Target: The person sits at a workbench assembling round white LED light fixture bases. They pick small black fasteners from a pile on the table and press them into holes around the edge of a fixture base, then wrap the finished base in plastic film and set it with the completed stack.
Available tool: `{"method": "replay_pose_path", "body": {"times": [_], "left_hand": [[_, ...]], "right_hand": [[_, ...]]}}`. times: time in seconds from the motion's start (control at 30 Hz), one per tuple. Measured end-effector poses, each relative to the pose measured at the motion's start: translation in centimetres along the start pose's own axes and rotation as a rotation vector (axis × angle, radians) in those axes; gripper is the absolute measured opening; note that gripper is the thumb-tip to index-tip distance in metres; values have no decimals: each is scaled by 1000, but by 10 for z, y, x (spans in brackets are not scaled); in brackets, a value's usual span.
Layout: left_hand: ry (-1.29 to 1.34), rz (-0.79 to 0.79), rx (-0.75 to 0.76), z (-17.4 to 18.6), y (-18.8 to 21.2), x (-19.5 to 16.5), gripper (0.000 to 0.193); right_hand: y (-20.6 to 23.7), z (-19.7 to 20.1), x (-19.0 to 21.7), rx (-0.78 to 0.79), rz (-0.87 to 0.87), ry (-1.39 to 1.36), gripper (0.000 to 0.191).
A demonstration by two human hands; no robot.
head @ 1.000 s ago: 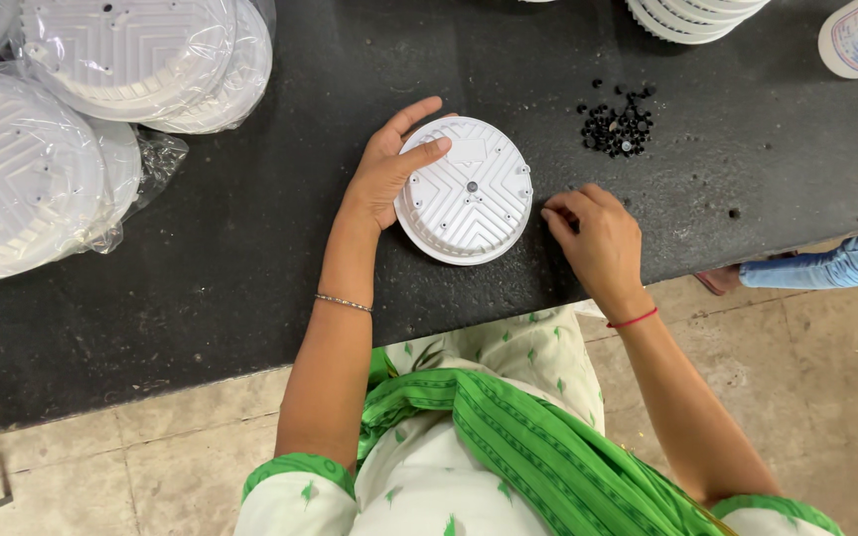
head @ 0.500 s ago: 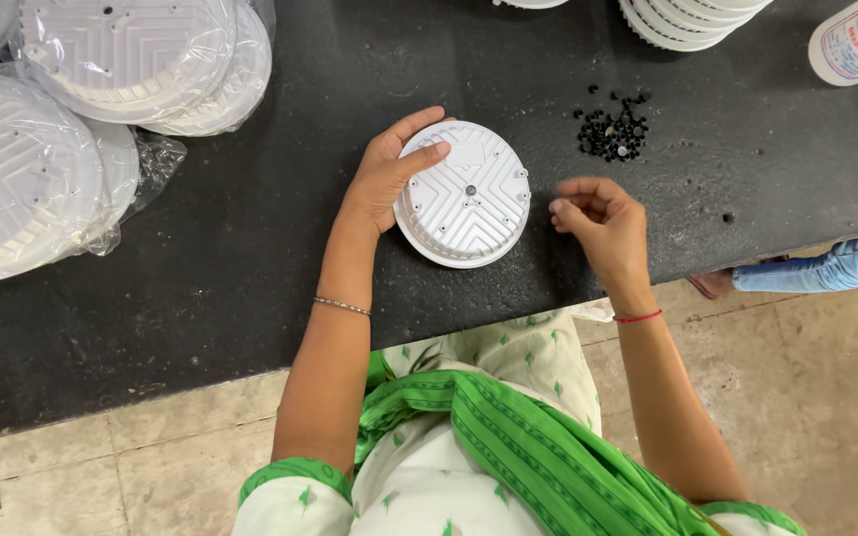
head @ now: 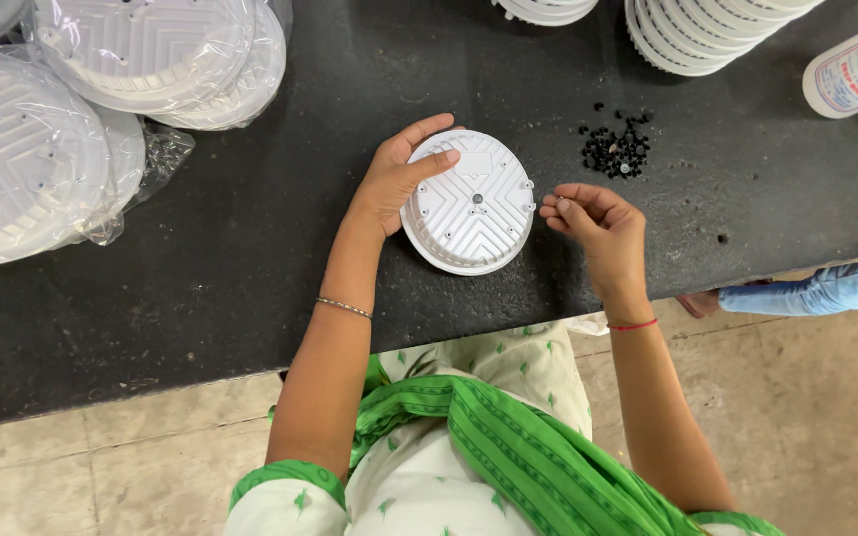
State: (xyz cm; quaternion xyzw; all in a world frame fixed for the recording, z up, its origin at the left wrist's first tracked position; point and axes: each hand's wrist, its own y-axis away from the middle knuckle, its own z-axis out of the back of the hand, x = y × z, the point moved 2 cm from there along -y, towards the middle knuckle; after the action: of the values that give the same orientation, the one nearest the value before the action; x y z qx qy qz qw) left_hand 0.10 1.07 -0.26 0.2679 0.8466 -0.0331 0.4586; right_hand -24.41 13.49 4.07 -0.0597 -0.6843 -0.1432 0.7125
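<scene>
Head view shows my right hand (head: 596, 226) has come back from the black screw pile (head: 616, 151), fingers pinching one small piece beside the white ribbed disc (head: 471, 201), which my left hand (head: 401, 175) still steadies flat on the counter (head: 201, 268), ready for fitting

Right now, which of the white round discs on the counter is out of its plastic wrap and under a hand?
The single ribbed disc at the counter's front edge. The left hand rests on its rim; the discs at far left are bagged in clear plastic.
</scene>
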Motion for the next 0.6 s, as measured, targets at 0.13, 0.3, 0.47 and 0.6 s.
{"method": "replay_pose_path", "body": {"times": [0.13,0.3,0.47,0.6], "left_hand": [[-17,9,-10,1,0,1,67],[-15,-7,6,-1,0,0,67],[-47,0,-14,-2,2,-2,65],[-49,-6,-17,-1,0,-1,65]], "right_hand": [[-2,-10,8,-44,191,225,13],[-1,-23,26,-27,493,668,12],[-4,-35,31,18,589,756,13],[-3,-37,29,16,588,785,15]]}}
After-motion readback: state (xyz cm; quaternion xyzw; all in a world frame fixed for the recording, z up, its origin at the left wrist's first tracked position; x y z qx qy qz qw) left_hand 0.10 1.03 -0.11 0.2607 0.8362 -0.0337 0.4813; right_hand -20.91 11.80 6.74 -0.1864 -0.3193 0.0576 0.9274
